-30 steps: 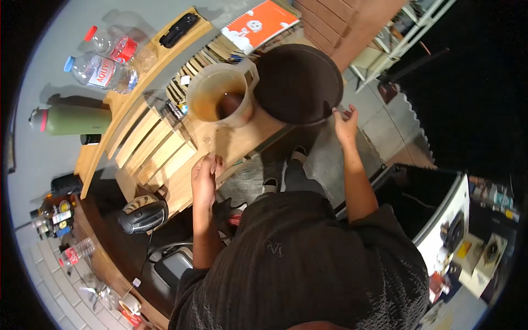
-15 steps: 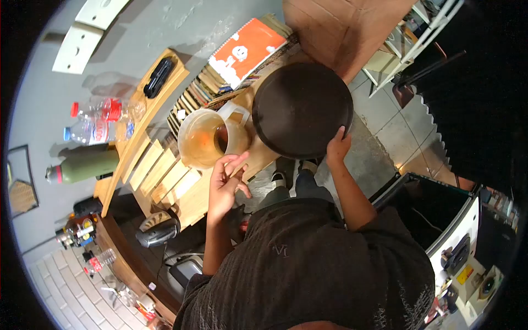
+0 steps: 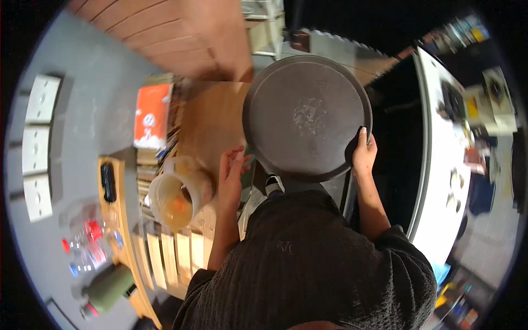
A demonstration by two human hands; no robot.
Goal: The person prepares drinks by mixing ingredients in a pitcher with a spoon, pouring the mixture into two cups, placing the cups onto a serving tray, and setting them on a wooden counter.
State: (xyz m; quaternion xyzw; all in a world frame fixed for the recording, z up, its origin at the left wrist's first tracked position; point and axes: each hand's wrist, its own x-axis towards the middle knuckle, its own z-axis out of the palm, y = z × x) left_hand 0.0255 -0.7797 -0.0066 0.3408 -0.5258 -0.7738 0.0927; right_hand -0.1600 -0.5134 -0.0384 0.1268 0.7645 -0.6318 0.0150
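A round dark tray [image 3: 308,118] is held up in front of me, its flat face with a pale worn patch at the centre. My right hand [image 3: 364,154] grips its lower right rim, thumb on top. To the left of the tray, my left hand [image 3: 233,168] is raised with fingers apart, holding nothing. Further left stands a translucent pitcher [image 3: 171,203] with brownish liquid and something orange inside, apart from my left hand.
Behind the pitcher, an orange notebook [image 3: 153,115] lies on a row of books on the wooden table [image 3: 206,110]. Bottles [image 3: 88,247] and a green flask [image 3: 110,286] are by a wooden shelf at left. A white-edged appliance [image 3: 440,159] stands at right.
The view has turned to the right, so the pitcher and notebook appear further left. The tray now shows its face more brightly, still in my right hand. My left hand remains empty.
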